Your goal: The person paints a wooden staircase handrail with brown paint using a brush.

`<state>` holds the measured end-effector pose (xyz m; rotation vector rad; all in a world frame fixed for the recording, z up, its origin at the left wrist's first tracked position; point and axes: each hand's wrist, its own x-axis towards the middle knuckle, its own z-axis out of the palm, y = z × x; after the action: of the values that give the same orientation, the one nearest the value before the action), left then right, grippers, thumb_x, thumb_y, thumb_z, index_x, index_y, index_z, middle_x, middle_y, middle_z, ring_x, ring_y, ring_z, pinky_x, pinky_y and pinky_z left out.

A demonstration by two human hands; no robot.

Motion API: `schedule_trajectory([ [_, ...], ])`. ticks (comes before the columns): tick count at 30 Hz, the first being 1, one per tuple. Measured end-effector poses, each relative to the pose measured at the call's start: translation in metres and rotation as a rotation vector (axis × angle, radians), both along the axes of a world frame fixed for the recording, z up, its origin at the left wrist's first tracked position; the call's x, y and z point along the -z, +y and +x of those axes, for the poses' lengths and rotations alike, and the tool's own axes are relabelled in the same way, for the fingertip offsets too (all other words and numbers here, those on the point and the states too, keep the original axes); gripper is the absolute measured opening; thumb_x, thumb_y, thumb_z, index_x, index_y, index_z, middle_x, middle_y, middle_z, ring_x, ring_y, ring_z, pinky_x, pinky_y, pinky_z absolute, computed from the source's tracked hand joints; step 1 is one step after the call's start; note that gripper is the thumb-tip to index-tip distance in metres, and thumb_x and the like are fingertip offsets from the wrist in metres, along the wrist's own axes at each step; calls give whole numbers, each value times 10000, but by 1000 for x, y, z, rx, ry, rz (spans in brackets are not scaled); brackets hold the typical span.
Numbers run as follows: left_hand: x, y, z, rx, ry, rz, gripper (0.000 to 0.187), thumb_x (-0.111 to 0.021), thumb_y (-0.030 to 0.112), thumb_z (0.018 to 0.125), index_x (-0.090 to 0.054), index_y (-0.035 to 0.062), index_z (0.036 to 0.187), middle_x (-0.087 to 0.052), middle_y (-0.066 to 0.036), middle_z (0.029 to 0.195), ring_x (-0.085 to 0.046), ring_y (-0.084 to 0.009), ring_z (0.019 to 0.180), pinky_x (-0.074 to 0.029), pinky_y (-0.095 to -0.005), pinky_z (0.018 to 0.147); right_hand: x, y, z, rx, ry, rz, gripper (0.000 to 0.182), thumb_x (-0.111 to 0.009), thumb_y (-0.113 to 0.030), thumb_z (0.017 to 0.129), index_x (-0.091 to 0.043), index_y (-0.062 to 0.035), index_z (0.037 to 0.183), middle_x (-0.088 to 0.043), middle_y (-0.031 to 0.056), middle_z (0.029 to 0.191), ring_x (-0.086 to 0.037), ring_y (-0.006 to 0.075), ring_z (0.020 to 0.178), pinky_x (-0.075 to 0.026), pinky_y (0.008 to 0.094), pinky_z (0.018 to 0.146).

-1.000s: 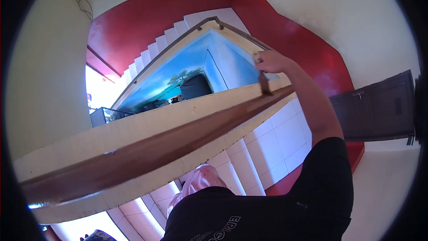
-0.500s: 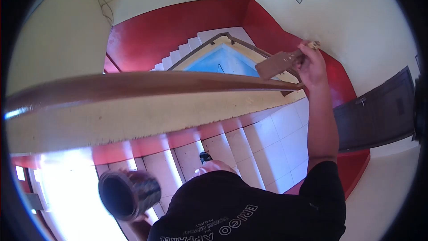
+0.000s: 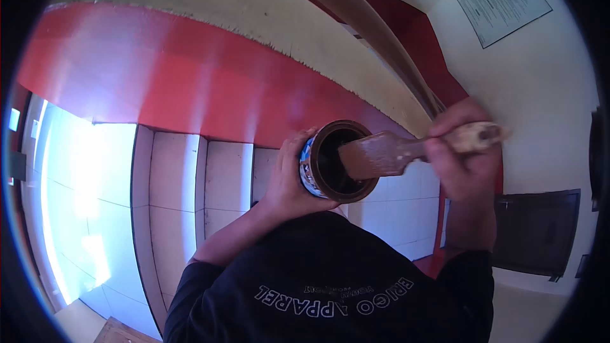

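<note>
A paint can (image 3: 309, 168) with a brown-stained rim is held in front of my chest by my left hand (image 3: 287, 178), its fingers wrapped round the side. Dark paint shows inside, though the level cannot be made out. My right hand (image 3: 460, 146) grips the pale handle of a wide paintbrush (image 3: 381, 154). The brush is coated in brown, and its bristles are over the can's opening near the right rim. Whether the bristles touch the paint is unclear.
A brown handrail (image 3: 362, 16) runs above a cream and red wall (image 3: 190, 76). Tiled stairs (image 3: 171, 184) lie below on the left. To the right are a dark door (image 3: 537, 232) and a framed notice (image 3: 502, 3) on the wall.
The can has come up from the lower left to my chest. My right hand has brought the brush down from near the handrail to the can. The view has turned.
</note>
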<state>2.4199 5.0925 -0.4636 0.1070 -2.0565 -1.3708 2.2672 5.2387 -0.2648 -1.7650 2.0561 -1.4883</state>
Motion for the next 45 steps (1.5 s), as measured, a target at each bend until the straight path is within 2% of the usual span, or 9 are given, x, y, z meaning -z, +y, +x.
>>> schedule_trajectory([
  [6,3,12,17,-75,83,-49,1164,-946,284,501,-279,9,1416,-452,-229,1357,-481,-426,1253,-428,-507,1029,19,-21,29,-112,-5,309,105,-690,-22,814,-603,-47,868,-636,54,721,-637,133,597,-462,269,523],
  [7,4,12,19,-63,89,-36,1161,-945,285,504,-279,8,1414,-451,-231,1358,-481,-425,1253,-427,-508,1030,22,-24,33,-107,46,319,101,-690,-66,827,-602,-75,877,-628,73,705,-653,223,602,-478,314,536],
  [11,8,15,29,-32,77,7,1145,-943,291,514,-284,6,1405,-448,-234,1363,-479,-423,1259,-426,-508,1032,39,-27,43,-141,115,450,118,-696,-147,838,-593,-94,862,-630,89,699,-663,297,644,-503,363,572],
  [14,5,14,35,-46,64,-17,1134,-940,300,523,-289,9,1404,-447,-233,1363,-479,-418,1260,-427,-505,1031,19,-23,47,-113,37,420,96,-695,-88,827,-604,-74,854,-620,69,689,-658,230,627,-499,326,570],
  [17,-1,12,39,-55,17,-18,1131,-936,310,532,-288,12,1409,-443,-235,1364,-476,-412,1262,-427,-503,1032,-6,-14,46,-83,16,301,88,-673,-8,806,-596,-19,846,-627,57,800,-600,90,691,-457,249,602],
  [20,-7,10,39,-62,-24,-43,1129,-933,332,544,-288,12,1413,-438,-235,1360,-473,-407,1261,-427,-503,1035,-12,-10,36,-48,45,138,87,-679,37,796,-612,-18,804,-620,40,769,-609,68,683,-460,223,578],
  [27,-15,10,42,-95,-122,-60,1115,-923,410,571,-308,8,1410,-437,-225,1335,-461,-399,1265,-423,-502,1045,14,18,10,82,-340,-26,127,-613,-1,889,-539,-44,982,-581,28,818,-574,75,661,-474,216,562],
  [33,-14,10,39,-141,-145,-99,1147,-947,365,532,-293,24,1409,-439,-213,1349,-465,-383,1279,-412,-476,1054,49,33,3,286,-655,-167,101,-581,-153,956,-513,-93,1002,-563,15,800,-586,111,605,-444,242,470],
  [45,-8,11,23,-173,-110,-146,1093,-922,374,565,-318,12,1401,-448,-204,1343,-448,-373,1288,-390,-489,1066,68,43,-8,385,-804,-212,97,-599,-137,937,-524,-100,987,-590,53,851,-585,151,628,-445,275,471],
])
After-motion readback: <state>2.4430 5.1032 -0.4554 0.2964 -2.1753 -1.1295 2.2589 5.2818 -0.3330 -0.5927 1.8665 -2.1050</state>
